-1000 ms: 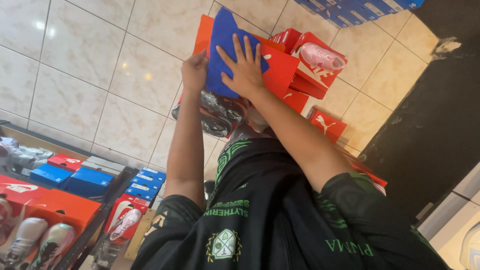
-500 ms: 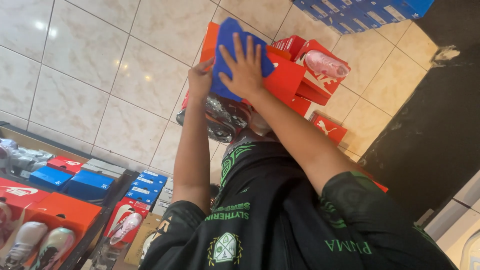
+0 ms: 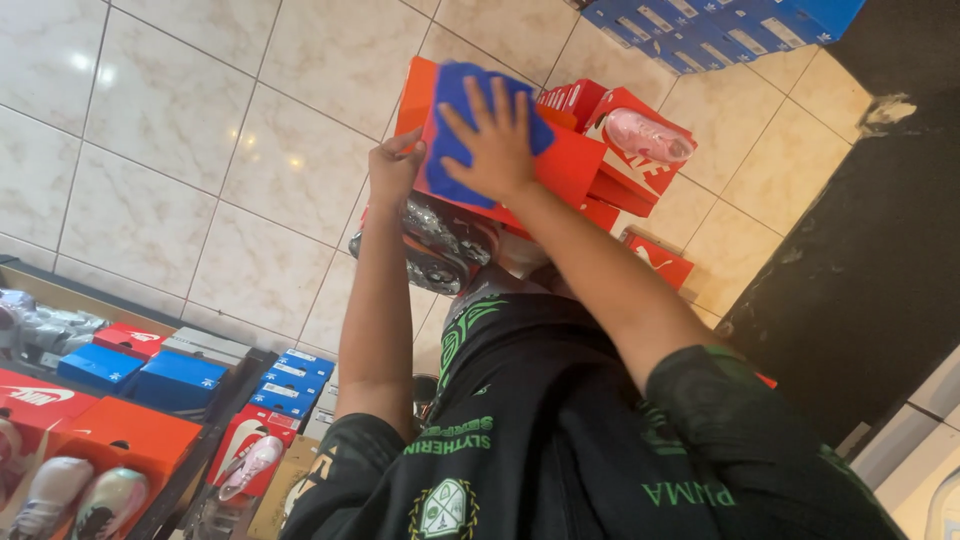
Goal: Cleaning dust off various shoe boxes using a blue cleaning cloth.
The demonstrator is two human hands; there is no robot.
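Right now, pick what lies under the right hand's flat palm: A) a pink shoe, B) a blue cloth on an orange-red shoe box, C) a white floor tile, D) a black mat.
B: the right hand lies spread on a blue cloth atop the orange-red shoe box, whose edge the left hand grips.

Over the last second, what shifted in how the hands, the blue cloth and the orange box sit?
The right hand has slid the blue cloth a little across the orange box, fingers still spread flat. The left hand keeps gripping the box's left edge. The floor boxes have not moved.
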